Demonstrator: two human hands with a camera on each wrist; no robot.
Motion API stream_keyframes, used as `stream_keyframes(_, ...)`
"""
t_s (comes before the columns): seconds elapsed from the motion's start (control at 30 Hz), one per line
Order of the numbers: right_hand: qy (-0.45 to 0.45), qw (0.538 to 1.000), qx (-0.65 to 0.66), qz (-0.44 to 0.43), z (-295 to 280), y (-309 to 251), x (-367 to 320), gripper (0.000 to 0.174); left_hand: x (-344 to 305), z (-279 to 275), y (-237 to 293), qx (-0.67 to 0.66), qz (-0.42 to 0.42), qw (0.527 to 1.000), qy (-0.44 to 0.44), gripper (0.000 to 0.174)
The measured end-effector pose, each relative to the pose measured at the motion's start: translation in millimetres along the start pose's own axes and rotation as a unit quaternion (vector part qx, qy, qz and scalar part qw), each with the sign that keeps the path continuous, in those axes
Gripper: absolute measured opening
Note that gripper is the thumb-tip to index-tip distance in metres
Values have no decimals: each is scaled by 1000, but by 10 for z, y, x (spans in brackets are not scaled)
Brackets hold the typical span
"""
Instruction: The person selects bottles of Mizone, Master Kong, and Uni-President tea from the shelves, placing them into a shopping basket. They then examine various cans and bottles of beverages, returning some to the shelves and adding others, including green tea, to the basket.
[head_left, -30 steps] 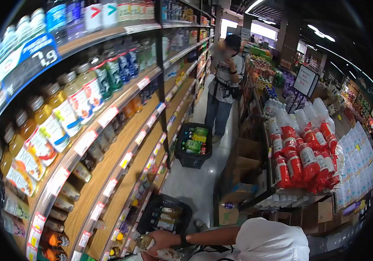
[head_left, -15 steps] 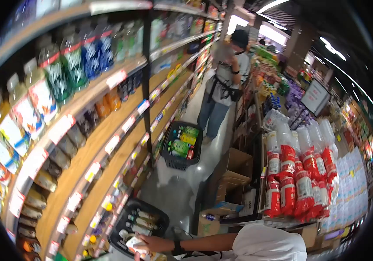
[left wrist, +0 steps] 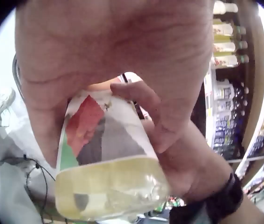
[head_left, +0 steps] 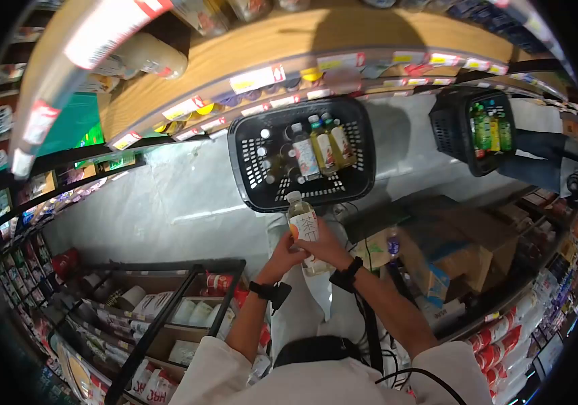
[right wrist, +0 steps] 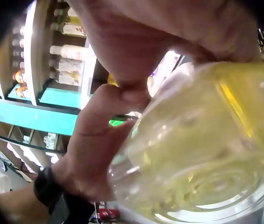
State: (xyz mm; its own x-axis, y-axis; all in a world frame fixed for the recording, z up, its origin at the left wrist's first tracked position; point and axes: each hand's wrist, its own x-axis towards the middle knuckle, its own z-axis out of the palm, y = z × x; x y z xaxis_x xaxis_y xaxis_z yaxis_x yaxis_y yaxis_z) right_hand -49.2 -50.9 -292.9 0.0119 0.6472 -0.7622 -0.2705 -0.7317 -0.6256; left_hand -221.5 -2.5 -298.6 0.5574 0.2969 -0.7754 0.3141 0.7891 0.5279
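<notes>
A clear bottle of pale yellow tea drink (head_left: 304, 226) with a white label and white cap stands between my two hands in front of my body. My left hand (head_left: 282, 261) grips its lower part from the left. From the other side my right hand (head_left: 324, 244) grips it at the label, its thumb close to the left hand. The pale liquid and bottle base (right wrist: 206, 154) fill much of the right wrist view. Just beyond the cap, a black basket (head_left: 248, 185) on the floor holds several bottles (head_left: 323, 150), some lying with labels up.
Drink shelves (head_left: 269, 47) run along the far side of the aisle. A second black basket (head_left: 445, 128) with green bottles stands to the right by another person's legs (head_left: 538, 162). Cardboard boxes (head_left: 471, 250) and racks of goods (head_left: 147, 290) stand on the near side.
The head view has swung from along the aisle down to the basket. The bottle, earlier in one visible hand near and over the basket, is now before my body in both hands.
</notes>
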Motion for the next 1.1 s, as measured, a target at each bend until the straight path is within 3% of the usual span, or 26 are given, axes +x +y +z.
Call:
stream_keyframes(0.07, 38, 995, -83, -35, 88, 283, 467, 83, 438, -321, -422, 4, 38, 999, -3, 86)
stream_keyframes(0.1, 58, 989, -124, -52, 129, 414, 687, 84, 606, -446, -396, 26, 41, 999, 10, 85)
stream_keyframes(0.17, 79, 994, -54, -53, 209, 643, 1260, 85, 1001, -749, -291, 67, 32, 997, 36, 83)
stream_keyframes(0.3, 98, 994, 23, -40, 164, 756, 2126, 82, 1856, -1300, -362, 175, 115, 977, 40, 84)
stream_keyframes(0.4, 80, 975, 168, -123, 196, 1047, 2754, 79, 2559, -1761, -572, 123, 88, 987, 54, 78)
stream_keyframes(0.43, 95, 976, 148, -130, 185, 1014, 2890, 79, 2592, -1720, -400, 123, 84, 987, 55, 71)
stream_keyframes(0.5, 123, 976, 110, -141, 142, 920, 3086, 78, 2867, -1880, -399, 257, 138, 953, 83, 71)
stream_keyframes(0.57, 127, 975, 140, -120, 175, 937, 3222, 83, 2924, -1853, -219, 121, 124, 983, 62, 71)
stream_keyframes(0.67, 145, 972, 96, -156, 202, 941, 3463, 92, 3114, -2069, -313, 173, 156, 969, 85, 73)
stream_keyframes(0.87, 119, 970, 146, -152, 542, 1048, 3896, 91, 2979, -2227, -163, 195, 173, 953, 154, 73)
stream_keyframes(0.97, 218, 959, -46, -175, 747, 949, 3919, 88, 2901, -2294, -235, 99, 176, 966, 159, 73)
stream_keyframes(1.1, 256, 955, -107, -105, 789, 944, 3935, 82, 2934, -2359, -245, 204, 115, 957, 169, 68)
